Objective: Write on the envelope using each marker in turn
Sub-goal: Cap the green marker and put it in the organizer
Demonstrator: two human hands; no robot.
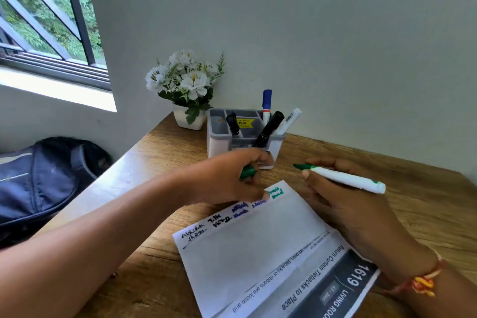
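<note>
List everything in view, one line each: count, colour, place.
envelope: one, white, on the desk by the near edge, handwriting along its top
green marker: one, white barrel, uncapped, in the right hand
green cap: one, in the left hand
organiser: one, grey-white, behind the hands
markers in organiser: four; two black, one blue-capped, one white
flower pot: one, white, desk corner
bag: one, dark, left of the desk
desk: one, wood
hands: left hand, right hand

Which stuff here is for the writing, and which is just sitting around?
For the writing: white folded paper envelope; uncapped green-tipped white marker in right hand; green cap in left hand; grey plastic organiser with markers.

Just sitting: white flowers in white pot; dark blue bag.
</note>
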